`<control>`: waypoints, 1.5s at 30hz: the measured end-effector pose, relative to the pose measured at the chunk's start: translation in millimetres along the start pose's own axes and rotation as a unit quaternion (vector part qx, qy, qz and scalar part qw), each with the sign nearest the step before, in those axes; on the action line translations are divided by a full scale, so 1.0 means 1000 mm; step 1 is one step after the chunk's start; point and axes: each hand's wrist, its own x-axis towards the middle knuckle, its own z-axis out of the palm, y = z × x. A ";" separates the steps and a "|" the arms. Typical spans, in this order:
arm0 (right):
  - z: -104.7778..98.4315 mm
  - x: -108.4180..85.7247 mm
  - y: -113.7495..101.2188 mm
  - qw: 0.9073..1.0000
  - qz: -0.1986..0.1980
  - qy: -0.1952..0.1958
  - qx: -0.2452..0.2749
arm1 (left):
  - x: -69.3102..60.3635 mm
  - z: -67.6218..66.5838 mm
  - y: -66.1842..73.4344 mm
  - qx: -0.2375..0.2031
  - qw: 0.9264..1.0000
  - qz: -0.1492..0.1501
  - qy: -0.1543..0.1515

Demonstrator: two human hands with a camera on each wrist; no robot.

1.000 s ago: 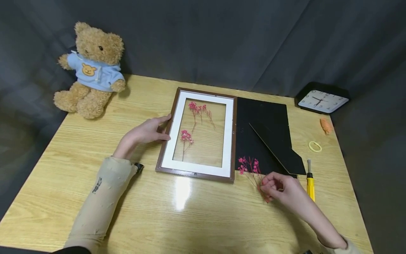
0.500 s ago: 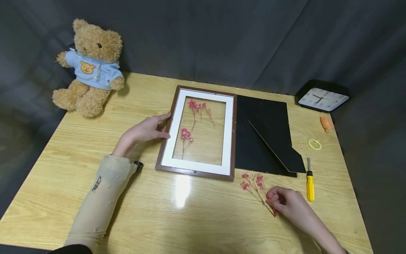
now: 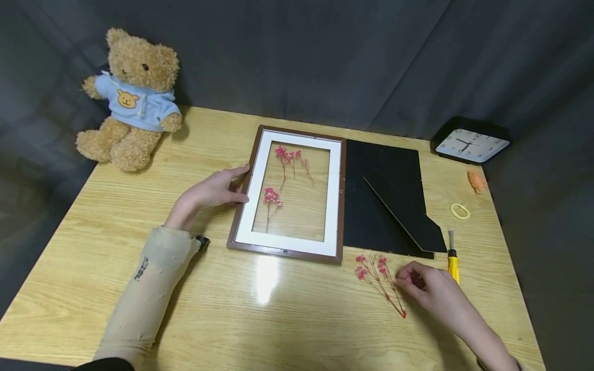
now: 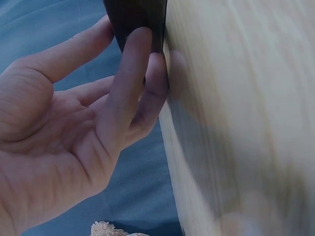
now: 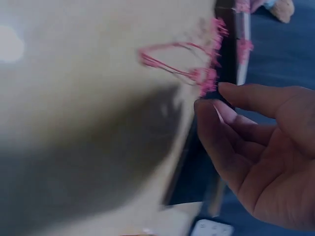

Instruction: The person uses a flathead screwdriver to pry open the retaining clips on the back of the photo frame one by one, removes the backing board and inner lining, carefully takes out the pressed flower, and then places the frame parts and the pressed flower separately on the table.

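Observation:
In the head view the left hand (image 3: pixel 211 190) grips the left edge of a brown picture frame (image 3: pixel 343 216) with a white mat; the left wrist view shows the fingers (image 4: pixel 130 64) against the dark frame edge (image 4: pixel 138 14). Several pink dried sprigs (image 3: pixel 272 197) lie inside the frame's opening. A branching pink sprig (image 3: pixel 387 296) rests on the table below the frame. Just right of it, the right hand (image 3: pixel 433 291) holds nothing. From the right wrist, a small gap shows between thumb and index fingertip, with the sprig (image 5: pixel 204 81) beyond the hand (image 5: pixel 266 152).
A black backing board (image 3: pixel 371 221) with a raised stand flap (image 3: pixel 408 216) adjoins the frame's right side. Along the right are a yellow-handled tool (image 3: pixel 453 268), a yellow ring (image 3: pixel 460 211), an orange object (image 3: pixel 475 181) and a clock (image 3: pixel 473 146). A teddy bear (image 3: pixel 139 108) sits back left.
The right hand carried the pink sprig down and right, away from the black board, and let it go on the table, then moved slightly right. The left hand stays at the frame.

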 end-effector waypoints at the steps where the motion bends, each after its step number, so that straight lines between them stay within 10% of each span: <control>1: -0.004 0.003 -0.002 1.000 -0.016 0.016 0.003 | 0.000 0.000 0.000 0.001 1.000 -0.001 0.001; 9: -0.027 0.045 -0.035 0.986 -0.128 0.109 -0.011 | -0.001 0.001 -0.002 -0.003 1.000 0.001 0.003; 24: -0.005 0.161 -0.103 0.978 -0.204 0.035 0.000 | 0.001 0.005 -0.003 -0.002 1.000 0.014 0.005; 35: 0.038 0.177 -0.170 0.960 -0.280 -0.024 -0.014 | 0.002 0.000 -0.002 0.013 1.000 0.007 0.008; 45: 0.052 0.173 -0.187 0.931 -0.358 -0.059 -0.035 | 0.003 0.001 -0.001 0.026 1.000 0.011 0.011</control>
